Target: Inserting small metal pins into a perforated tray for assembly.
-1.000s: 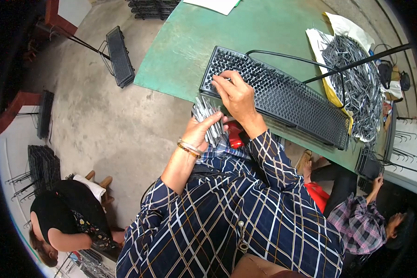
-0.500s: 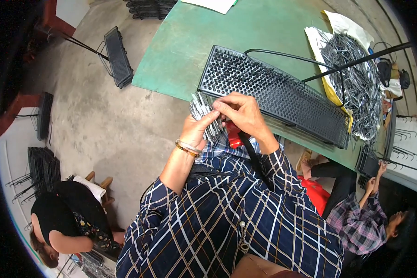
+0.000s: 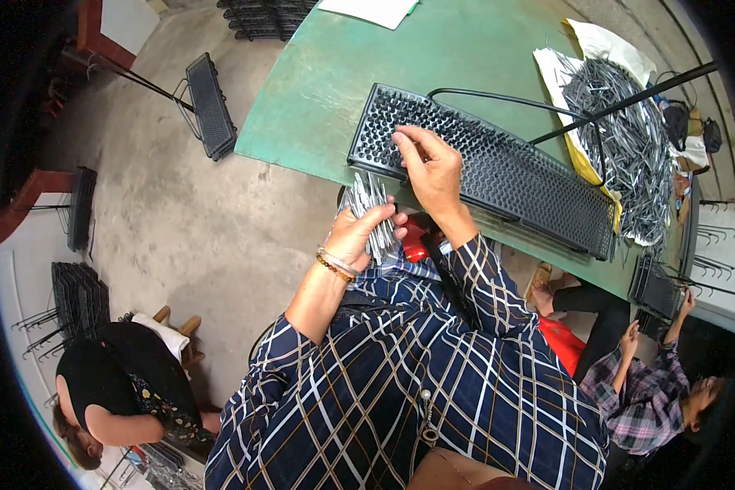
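Note:
My left hand (image 3: 358, 233) is wrapped round a bundle of thin silvery metal pieces (image 3: 369, 193), just off the table's near edge. My right hand (image 3: 434, 170) is over the left part of a long black tray (image 3: 510, 184) with rows of small round holes. Its thumb and forefinger are pinched close to the tray's surface; whatever they hold is too small to make out. Dark pegs (image 3: 392, 122) stand thickly at the tray's left end, while open holes show further right. The tray lies slantwise along the near edge of the green table (image 3: 302, 122).
A white and yellow sack (image 3: 557, 73) heaped with loose metal pieces (image 3: 625, 122) stands right of the tray. A black metal rod (image 3: 637, 102) crosses above it. Similar black trays (image 3: 210, 106) stand on the floor. Co-workers sit at lower left (image 3: 122, 392) and lower right (image 3: 645, 392).
My right hand has moved from beside the bundle up and right, over the tray. The left hand with the bundle has dropped slightly toward me.

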Demonstrator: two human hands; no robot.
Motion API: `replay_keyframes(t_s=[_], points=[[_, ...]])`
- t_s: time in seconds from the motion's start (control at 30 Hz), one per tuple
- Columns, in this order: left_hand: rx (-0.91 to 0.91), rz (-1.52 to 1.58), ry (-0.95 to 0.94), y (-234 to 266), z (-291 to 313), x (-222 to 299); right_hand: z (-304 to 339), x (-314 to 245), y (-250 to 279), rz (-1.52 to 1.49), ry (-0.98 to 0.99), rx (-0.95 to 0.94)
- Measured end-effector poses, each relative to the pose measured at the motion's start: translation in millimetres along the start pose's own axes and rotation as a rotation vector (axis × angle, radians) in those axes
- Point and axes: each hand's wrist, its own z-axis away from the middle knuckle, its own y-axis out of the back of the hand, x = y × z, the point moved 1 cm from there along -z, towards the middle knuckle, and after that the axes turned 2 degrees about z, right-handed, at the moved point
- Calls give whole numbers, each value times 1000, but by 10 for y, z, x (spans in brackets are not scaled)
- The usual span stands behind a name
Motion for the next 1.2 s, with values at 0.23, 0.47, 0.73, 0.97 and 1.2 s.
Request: replay_keyframes(t_s=[0.23, 0.47, 0.73, 0.97, 1.2], points=[[-16, 17, 7, 47, -19, -4, 1, -52, -26, 161, 275, 53], [-45, 6, -20, 10, 5, 18, 43, -22, -62, 314, 415, -53], [-15, 20, -45, -50, 29, 37, 57, -28, -32, 389, 445, -84], [-44, -3, -77, -125, 12, 31, 133, -288, 246, 12, -128, -277], [33, 5, -84, -9, 19, 28, 104, -141, 157, -279, -424, -230]])
